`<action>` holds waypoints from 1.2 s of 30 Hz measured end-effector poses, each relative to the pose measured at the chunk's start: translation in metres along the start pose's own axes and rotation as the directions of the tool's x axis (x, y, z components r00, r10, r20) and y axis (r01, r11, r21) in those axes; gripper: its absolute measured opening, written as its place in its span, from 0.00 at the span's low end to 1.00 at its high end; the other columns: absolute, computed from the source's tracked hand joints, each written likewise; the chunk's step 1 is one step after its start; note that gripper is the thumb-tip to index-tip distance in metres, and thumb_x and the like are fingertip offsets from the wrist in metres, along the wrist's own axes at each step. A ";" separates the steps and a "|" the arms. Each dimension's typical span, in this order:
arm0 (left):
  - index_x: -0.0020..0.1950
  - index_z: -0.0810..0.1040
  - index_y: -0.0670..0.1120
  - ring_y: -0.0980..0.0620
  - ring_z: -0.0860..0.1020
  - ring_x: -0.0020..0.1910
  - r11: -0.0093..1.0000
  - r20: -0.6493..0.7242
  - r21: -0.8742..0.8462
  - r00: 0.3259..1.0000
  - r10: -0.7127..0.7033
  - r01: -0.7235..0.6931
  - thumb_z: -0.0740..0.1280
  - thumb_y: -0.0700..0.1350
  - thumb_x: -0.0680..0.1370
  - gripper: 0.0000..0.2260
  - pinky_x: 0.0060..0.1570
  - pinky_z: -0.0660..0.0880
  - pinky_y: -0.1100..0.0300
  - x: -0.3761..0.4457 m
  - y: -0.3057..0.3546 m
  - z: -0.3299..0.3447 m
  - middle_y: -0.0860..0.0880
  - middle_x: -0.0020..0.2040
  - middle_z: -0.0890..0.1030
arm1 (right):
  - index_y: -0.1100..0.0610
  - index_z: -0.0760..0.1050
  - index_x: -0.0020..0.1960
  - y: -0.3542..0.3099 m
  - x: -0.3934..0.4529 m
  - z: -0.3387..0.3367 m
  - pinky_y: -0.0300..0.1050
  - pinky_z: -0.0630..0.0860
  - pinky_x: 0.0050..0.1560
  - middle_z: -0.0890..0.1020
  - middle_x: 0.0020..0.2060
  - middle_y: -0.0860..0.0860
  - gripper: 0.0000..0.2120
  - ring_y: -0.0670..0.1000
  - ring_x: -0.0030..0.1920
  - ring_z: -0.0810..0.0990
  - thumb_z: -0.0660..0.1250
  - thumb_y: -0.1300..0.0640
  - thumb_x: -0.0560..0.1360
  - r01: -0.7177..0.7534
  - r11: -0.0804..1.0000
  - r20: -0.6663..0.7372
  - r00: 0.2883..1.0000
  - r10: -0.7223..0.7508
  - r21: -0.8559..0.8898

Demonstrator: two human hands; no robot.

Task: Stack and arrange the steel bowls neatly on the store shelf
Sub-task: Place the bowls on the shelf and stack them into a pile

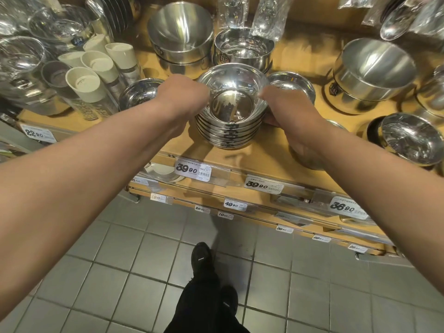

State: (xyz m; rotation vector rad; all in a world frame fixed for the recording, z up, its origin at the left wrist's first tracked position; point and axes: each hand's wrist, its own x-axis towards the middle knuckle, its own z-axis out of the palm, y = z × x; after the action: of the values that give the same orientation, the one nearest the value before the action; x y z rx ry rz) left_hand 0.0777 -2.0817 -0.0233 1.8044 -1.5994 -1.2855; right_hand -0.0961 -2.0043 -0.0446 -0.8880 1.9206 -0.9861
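A stack of several shiny steel bowls (231,109) stands near the front of the wooden shelf (259,155), with dark labels down its front side. My left hand (182,97) grips the stack's left rim from above. My right hand (286,104) clasps the right side of the stack, fingers wrapped round behind it. Single steel bowls rest on either side: one at the left (137,92) behind my left wrist, one at the right (293,85) behind my right hand. Another bowl (410,138) sits at the far right.
Deep steel pots (180,34) (242,49) (374,68) stand behind the stack. Cream-capped bottles (96,68) and glass bowls (21,58) crowd the left. Price tags (193,169) line the shelf edge. Lower shelves and a tiled floor lie below, with my shoe (201,258).
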 end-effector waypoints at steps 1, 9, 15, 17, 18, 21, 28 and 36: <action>0.55 0.79 0.38 0.47 0.70 0.44 1.000 -0.017 -0.029 1.000 -0.004 0.004 0.65 0.38 0.77 0.09 0.42 0.66 0.54 0.000 0.000 0.000 0.43 0.46 0.74 | 0.66 0.79 0.61 0.001 0.001 0.001 0.65 0.78 0.64 0.85 0.55 0.61 0.35 0.65 0.60 0.82 0.64 0.40 0.65 0.004 1.000 0.000 1.000 -0.004 -0.003; 0.53 0.80 0.35 0.44 0.79 0.47 0.999 -0.040 -0.024 0.999 -0.023 0.023 0.66 0.40 0.76 0.10 0.50 0.82 0.51 0.001 -0.011 0.002 0.42 0.50 0.82 | 0.49 0.77 0.48 0.006 0.011 0.003 0.67 0.76 0.65 0.79 0.41 0.51 0.20 0.53 0.45 0.78 0.64 0.38 0.62 0.046 0.999 0.037 0.998 -0.045 -0.022; 0.55 0.82 0.35 0.40 0.85 0.53 0.998 -0.024 -0.048 0.999 -0.035 0.034 0.68 0.38 0.74 0.12 0.55 0.83 0.41 0.000 -0.011 -0.001 0.37 0.53 0.85 | 0.51 0.79 0.47 0.012 0.012 0.007 0.56 0.80 0.59 0.81 0.40 0.52 0.21 0.55 0.46 0.82 0.65 0.38 0.62 0.047 0.999 0.029 0.999 -0.046 -0.028; 0.54 0.82 0.34 0.40 0.86 0.51 0.998 -0.010 -0.045 0.999 -0.034 0.034 0.68 0.38 0.73 0.12 0.53 0.83 0.41 -0.002 -0.010 -0.003 0.37 0.53 0.85 | 0.49 0.78 0.46 0.011 0.009 0.011 0.52 0.75 0.50 0.78 0.39 0.50 0.20 0.53 0.43 0.78 0.65 0.38 0.61 0.050 0.999 0.036 0.998 -0.050 0.004; 0.54 0.82 0.35 0.40 0.86 0.50 0.998 -0.005 -0.045 0.999 -0.032 0.032 0.68 0.39 0.73 0.12 0.52 0.84 0.41 0.000 -0.010 -0.004 0.37 0.53 0.85 | 0.49 0.77 0.45 0.011 0.007 0.013 0.51 0.73 0.47 0.77 0.38 0.49 0.18 0.52 0.41 0.76 0.65 0.39 0.61 0.059 0.998 0.028 0.998 -0.059 0.010; 0.53 0.81 0.36 0.39 0.86 0.48 0.999 0.025 -0.039 0.999 -0.032 0.033 0.67 0.40 0.73 0.11 0.51 0.84 0.42 0.000 -0.010 -0.006 0.37 0.53 0.84 | 0.50 0.75 0.40 0.014 0.004 0.016 0.48 0.69 0.43 0.74 0.33 0.46 0.12 0.50 0.38 0.72 0.65 0.42 0.67 0.092 0.995 -0.005 0.996 -0.092 0.025; 0.55 0.80 0.35 0.36 0.84 0.53 0.999 0.069 -0.039 0.997 -0.022 0.025 0.65 0.39 0.73 0.13 0.54 0.82 0.38 0.001 -0.009 -0.005 0.35 0.56 0.83 | 0.61 0.78 0.46 0.012 0.003 0.015 0.48 0.70 0.44 0.78 0.38 0.48 0.22 0.49 0.40 0.74 0.65 0.42 0.68 0.099 0.995 -0.038 0.994 -0.098 0.028; 0.55 0.80 0.35 0.38 0.86 0.47 0.999 0.051 -0.040 0.998 -0.021 0.023 0.68 0.40 0.75 0.12 0.53 0.82 0.38 0.005 -0.005 -0.008 0.37 0.55 0.84 | 0.49 0.77 0.40 0.011 -0.001 0.017 0.49 0.71 0.44 0.78 0.34 0.44 0.12 0.48 0.38 0.75 0.64 0.41 0.66 0.103 0.994 -0.020 0.995 -0.102 0.036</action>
State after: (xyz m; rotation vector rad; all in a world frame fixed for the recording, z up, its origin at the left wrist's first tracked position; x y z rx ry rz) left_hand 0.0869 -2.0869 -0.0252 1.7831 -1.5728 -1.3741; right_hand -0.0829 -2.0035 -0.0606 -0.9675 1.8817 -1.0900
